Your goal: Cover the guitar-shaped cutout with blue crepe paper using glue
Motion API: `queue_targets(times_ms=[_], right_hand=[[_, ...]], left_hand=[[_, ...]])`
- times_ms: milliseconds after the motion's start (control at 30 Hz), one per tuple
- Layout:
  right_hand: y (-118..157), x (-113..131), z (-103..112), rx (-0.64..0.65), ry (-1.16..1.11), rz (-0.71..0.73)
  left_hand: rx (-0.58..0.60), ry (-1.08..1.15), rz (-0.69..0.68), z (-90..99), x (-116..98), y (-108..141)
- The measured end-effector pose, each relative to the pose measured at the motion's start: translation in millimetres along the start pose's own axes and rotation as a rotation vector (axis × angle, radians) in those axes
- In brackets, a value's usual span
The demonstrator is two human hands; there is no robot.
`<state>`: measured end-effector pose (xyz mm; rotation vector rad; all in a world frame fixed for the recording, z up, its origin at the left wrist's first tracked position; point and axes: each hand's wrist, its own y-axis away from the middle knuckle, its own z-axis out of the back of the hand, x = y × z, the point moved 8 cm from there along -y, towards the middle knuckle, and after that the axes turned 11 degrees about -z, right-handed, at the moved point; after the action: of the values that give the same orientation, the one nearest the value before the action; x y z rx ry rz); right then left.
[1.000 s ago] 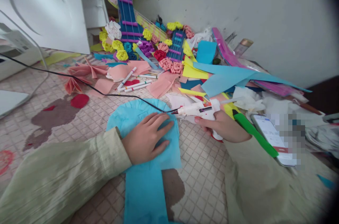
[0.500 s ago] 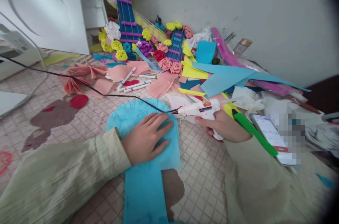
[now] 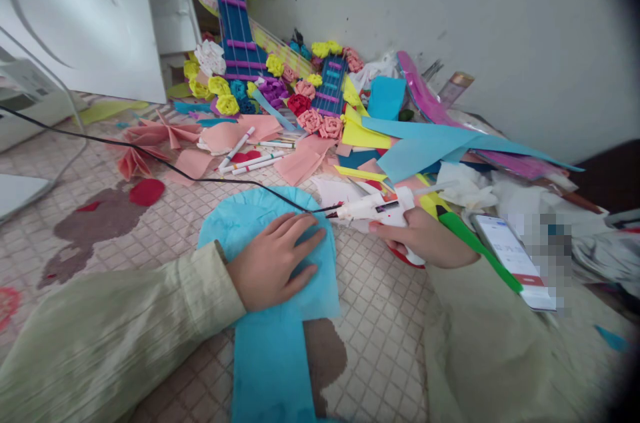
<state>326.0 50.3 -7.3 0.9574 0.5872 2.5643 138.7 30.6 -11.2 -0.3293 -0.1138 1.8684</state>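
A blue paper-covered shape (image 3: 270,363) with a rounded, gathered top and a long straight lower part lies on the patterned table cover. On its rounded part rests my left hand (image 3: 280,263), palm down with the fingers stretched out. My right hand (image 3: 423,236) grips the handle of a white hot glue gun (image 3: 363,206). The gun's front end points left, close to the upper right edge of the blue shape; whether it touches the paper I cannot tell. A thin black cord (image 3: 220,180) runs from the left across the shape's top towards the gun's front.
Paper guitars (image 3: 235,36) with several crepe flowers lean by the wall. Several markers (image 3: 257,163), pink paper pieces (image 3: 303,160) and blue strips (image 3: 430,143) lie behind the hands. At right are a green strip (image 3: 483,253) and a phone (image 3: 510,256).
The view has shifted very slightly. Both hands, the glue gun and the blue shape keep about the same places.
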Motion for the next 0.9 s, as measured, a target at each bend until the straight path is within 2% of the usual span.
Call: queue_targets(times_ms=[167, 367, 533, 667, 767, 900], right_hand=[[2.2, 3.7, 6.4, -0.040, 0.049, 0.079], [8.7, 5.6, 10.4, -0.010, -0.003, 0.014], [11.9, 7.6, 14.8, -0.002, -0.038, 0.022], [14.7, 11.0, 15.5, 0.051, -0.080, 0.109], [14.4, 19.1, 18.9, 0.035, -0.270, 0.249], [-1.5, 24.2, 38.2, -0.188, -0.747, 0.307]], left_hand=[[-0.011, 0.000, -0.003, 0.7, -0.2, -0.2], [-0.006, -0.009, -0.003, -1.4, 0.1, 0.0], [0.005, 0.000, 0.009, -2.0, 1.8, 0.1], [-0.006, 0.004, 0.008, -0.5, 1.1, 0.1], [-0.027, 0.001, 0.006, 0.2, 0.6, 0.2], [-0.045, -0.009, -0.001, -0.6, 0.7, 0.5]])
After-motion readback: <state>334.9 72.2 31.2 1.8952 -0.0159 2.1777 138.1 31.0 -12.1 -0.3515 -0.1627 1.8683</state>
